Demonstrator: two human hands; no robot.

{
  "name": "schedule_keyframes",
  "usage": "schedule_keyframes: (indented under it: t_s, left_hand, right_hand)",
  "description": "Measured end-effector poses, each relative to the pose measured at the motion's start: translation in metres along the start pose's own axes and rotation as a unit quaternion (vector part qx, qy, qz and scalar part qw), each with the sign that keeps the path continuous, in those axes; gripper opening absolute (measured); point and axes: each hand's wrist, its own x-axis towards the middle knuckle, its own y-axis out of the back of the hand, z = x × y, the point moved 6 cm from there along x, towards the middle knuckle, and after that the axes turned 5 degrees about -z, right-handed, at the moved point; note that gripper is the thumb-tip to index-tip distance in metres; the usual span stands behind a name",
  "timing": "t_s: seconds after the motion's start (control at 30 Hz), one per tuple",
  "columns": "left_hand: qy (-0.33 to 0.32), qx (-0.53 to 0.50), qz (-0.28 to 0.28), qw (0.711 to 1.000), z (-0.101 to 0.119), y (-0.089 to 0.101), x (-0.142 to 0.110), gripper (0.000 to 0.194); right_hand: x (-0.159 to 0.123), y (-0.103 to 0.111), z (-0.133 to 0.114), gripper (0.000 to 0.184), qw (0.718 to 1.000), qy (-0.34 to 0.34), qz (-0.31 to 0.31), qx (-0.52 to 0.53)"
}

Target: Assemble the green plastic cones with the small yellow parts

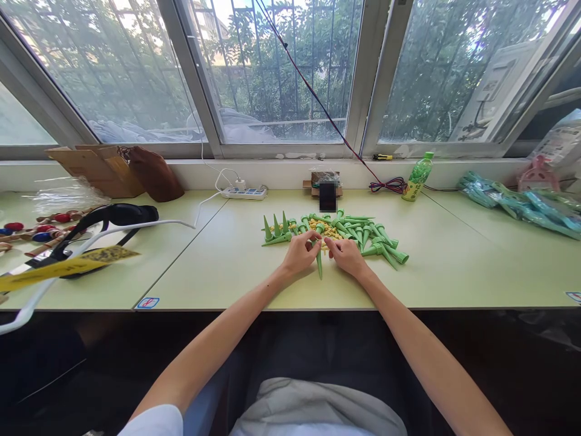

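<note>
My left hand (301, 253) is closed round a green plastic watering spike (319, 266), its pointed end aimed down toward me. Close beside it, my right hand (345, 255) has thumb and fingers pinched together near the spike's upper part; what they hold is too small to make out. Past my hands lies a heap of similar green spikes (381, 237), spread mostly to the right. Small yellow pieces (333, 231) are scattered among them. On the left of the heap, several spikes (276, 227) stand point up.
A small cardboard box (313, 184) with a dark block sits behind the heap. Along the back are a power strip (245, 192), a green drink bottle (418, 177) and coiled cable (389, 185). Black straps (113, 215) and a white cord (181, 223) lie left; plastic bags (521, 203) lie right.
</note>
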Motion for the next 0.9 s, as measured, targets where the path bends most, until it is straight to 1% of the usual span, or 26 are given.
schedule_keyframes:
  t_s: [0.1, 0.23, 0.4, 0.53, 0.77, 0.9]
  left_hand:
    - [0.002, 0.0, 0.007, 1.0, -0.0004, 0.001, 0.0003, 0.016]
    - [0.013, 0.002, 0.012, 1.0, -0.0017, 0.0017, 0.0003, 0.016]
    - [0.013, 0.002, 0.013, 1.0, 0.0, 0.0019, 0.0003, 0.014]
    - [0.017, 0.002, 0.011, 1.0, 0.0003, 0.0019, 0.0001, 0.014]
    - [0.017, 0.003, 0.008, 1.0, -0.0007, 0.0011, -0.0001, 0.015]
    - [0.016, 0.006, 0.006, 1.0, -0.0016, 0.0008, 0.0002, 0.015]
  right_hand:
    - [-0.0011, 0.0031, -0.0038, 0.06, 1.0, 0.009, 0.01, 0.025]
    - [-0.0019, 0.0055, -0.0051, 0.041, 0.997, 0.007, 0.019, 0.072]
    - [-0.0016, 0.0038, -0.005, 0.032, 0.994, 0.013, 0.01, 0.108]
    - [-0.0017, 0.0043, -0.0071, 0.034, 0.995, 0.019, 0.005, 0.1]
    - [-0.0015, 0.004, -0.0079, 0.052, 0.999, 0.03, 0.007, 0.037]
    - [-0.0008, 0.0013, -0.0045, 0.053, 0.999, 0.03, 0.005, 0.024]
